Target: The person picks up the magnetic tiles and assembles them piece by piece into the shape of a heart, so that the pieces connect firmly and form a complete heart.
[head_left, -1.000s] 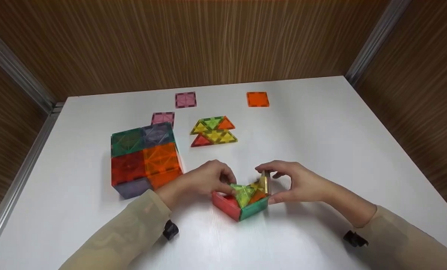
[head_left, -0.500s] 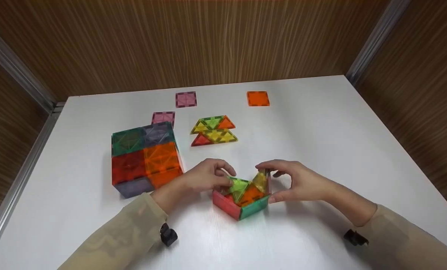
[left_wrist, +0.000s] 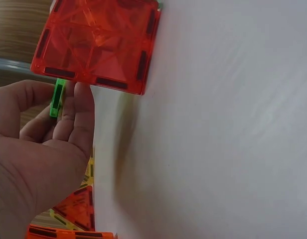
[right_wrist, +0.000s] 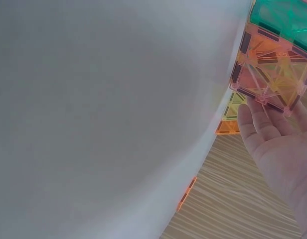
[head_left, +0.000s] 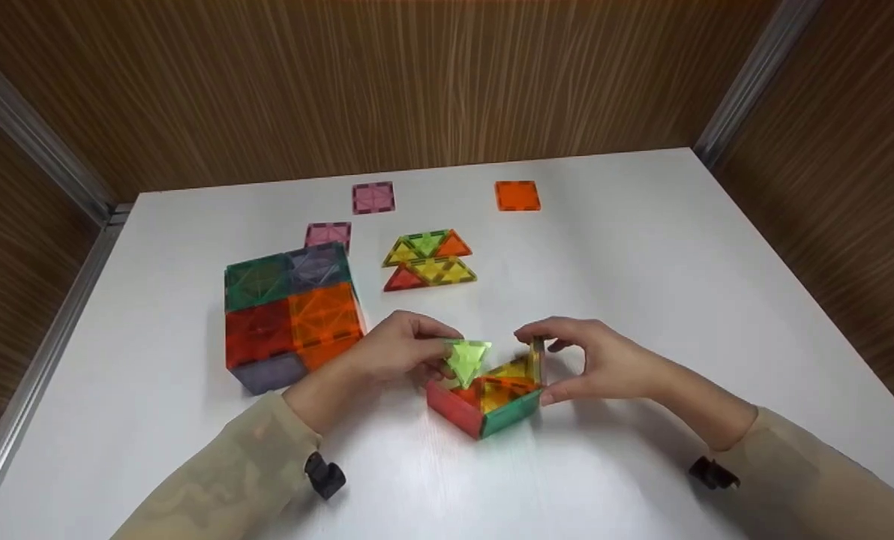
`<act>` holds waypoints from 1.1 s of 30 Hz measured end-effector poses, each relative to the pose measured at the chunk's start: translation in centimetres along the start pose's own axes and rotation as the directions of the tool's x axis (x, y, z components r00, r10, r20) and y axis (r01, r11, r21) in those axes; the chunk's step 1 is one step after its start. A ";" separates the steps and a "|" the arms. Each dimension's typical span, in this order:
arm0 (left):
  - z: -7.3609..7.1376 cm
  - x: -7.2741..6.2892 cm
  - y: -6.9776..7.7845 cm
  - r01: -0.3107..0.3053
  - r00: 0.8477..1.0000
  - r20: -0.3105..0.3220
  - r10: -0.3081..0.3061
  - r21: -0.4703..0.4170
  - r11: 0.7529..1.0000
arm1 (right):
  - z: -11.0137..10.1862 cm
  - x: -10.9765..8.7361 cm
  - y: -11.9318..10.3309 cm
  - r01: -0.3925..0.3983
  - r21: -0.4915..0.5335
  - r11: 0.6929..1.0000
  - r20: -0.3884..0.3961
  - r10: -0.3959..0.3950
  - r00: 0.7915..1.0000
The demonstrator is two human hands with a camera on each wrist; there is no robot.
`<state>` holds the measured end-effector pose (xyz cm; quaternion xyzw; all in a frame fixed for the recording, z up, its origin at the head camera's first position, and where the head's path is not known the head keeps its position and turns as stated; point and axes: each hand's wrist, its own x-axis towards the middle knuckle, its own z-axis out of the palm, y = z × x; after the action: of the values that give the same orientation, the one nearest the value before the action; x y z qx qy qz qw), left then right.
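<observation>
My left hand (head_left: 402, 346) pinches a light green triangular magnetic tile (head_left: 469, 361) between thumb and fingers, above the left rim of a small box of magnetic tiles. In the left wrist view the triangle (left_wrist: 57, 98) is edge-on beside the box's red square tile (left_wrist: 101, 42). The near walls are that red tile and a green tile (head_left: 511, 414); orange and yellow triangles (head_left: 508, 390) lie inside. My right hand (head_left: 604, 360) holds the right wall, a pink square tile (right_wrist: 273, 82), fingers at its far end and thumb at the near corner.
A larger block of coloured square tiles (head_left: 258, 330) stands left of my left hand. Behind the box lie two rows of joined triangles (head_left: 428, 261). Farther back are two pink squares (head_left: 373, 198) and an orange square (head_left: 517, 196) on the white table (head_left: 642, 247).
My left hand has lifted the green triangle up and left from inside the box, showing more of the orange and yellow triangles. My right hand stays at the box's right wall.
</observation>
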<state>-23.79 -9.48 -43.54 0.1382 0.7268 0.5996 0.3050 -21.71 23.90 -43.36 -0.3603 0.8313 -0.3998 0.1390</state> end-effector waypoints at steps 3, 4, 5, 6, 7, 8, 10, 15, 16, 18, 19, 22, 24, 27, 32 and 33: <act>-0.1 -0.1 -0.1 0.005 1.000 0.004 -0.005 0.001 1.000 | -0.1 0.2 -0.1 0.003 -0.005 1.000 0.001 -0.003 1.000; -0.2 0.0 -0.2 0.007 1.000 0.007 -0.007 0.001 1.000 | -0.2 0.3 -0.2 0.001 -0.012 1.000 0.001 -0.001 1.000; -0.2 0.0 -0.3 0.014 1.000 0.009 -0.014 -0.001 1.000 | -0.2 0.4 -0.3 -0.003 -0.018 1.000 0.002 0.003 1.000; -0.1 0.1 -0.3 0.018 1.000 0.011 -0.018 0.000 1.000 | -0.2 0.5 -0.4 -0.009 -0.023 1.000 0.003 0.010 1.000; -0.1 0.2 -0.4 0.023 1.000 0.017 -0.023 -0.002 1.000 | -0.3 0.6 -0.5 -0.016 -0.027 1.000 0.005 0.016 1.000; -0.1 0.3 -0.5 0.027 0.999 0.023 -0.027 -0.004 1.000 | -0.3 0.7 -0.5 -0.023 -0.031 0.999 0.006 0.023 1.000; 0.1 0.5 -0.5 0.029 0.999 0.039 -0.028 -0.006 1.000 | -0.3 0.8 -0.5 -0.028 -0.037 0.999 0.011 0.028 1.000; 0.5 0.9 -0.3 0.046 0.997 0.064 -0.044 -0.031 0.998 | -0.3 0.4 -0.3 -0.014 -0.025 1.000 0.019 0.015 1.000; 0.5 1.0 -0.2 0.055 0.996 0.065 -0.053 -0.037 0.998 | -0.3 0.3 -0.2 -0.011 -0.023 1.000 0.020 0.011 1.000; 0.6 1.0 -0.1 0.066 0.996 0.058 -0.064 -0.033 0.997 | -0.3 0.3 -0.3 -0.011 -0.018 1.000 0.021 0.011 1.000; 0.6 1.1 -0.1 0.070 0.996 0.054 -0.069 -0.029 0.997 | -0.3 0.3 -0.3 -0.008 -0.017 1.000 0.020 0.009 1.000; 0.5 1.1 -0.2 0.070 0.996 0.054 -0.069 -0.017 0.997 | -0.3 0.3 -0.4 -0.001 -0.015 1.000 0.018 0.001 1.000; 0.5 1.1 -0.3 0.064 0.996 0.066 -0.063 -0.012 0.998 | -0.3 0.3 -0.4 0.002 -0.011 1.000 0.016 -0.001 1.000; 0.3 1.2 -0.5 0.036 0.995 0.090 -0.039 0.032 0.999 | -0.3 0.3 -0.3 -0.003 -0.009 1.000 0.012 0.003 1.000; 0.2 1.4 -0.6 -0.043 0.995 0.100 0.029 0.133 0.990 | -0.3 0.3 -0.2 -0.011 -0.009 1.000 0.013 0.011 1.000; 0.1 1.4 -0.6 -0.061 0.994 0.101 0.047 0.148 0.987 | -0.3 0.3 -0.2 -0.012 -0.009 1.000 0.015 0.012 1.000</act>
<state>-24.68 -8.72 -44.50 0.2096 0.7505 0.5433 0.3124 -21.97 23.75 -42.96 -0.3587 0.8341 -0.3928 0.1461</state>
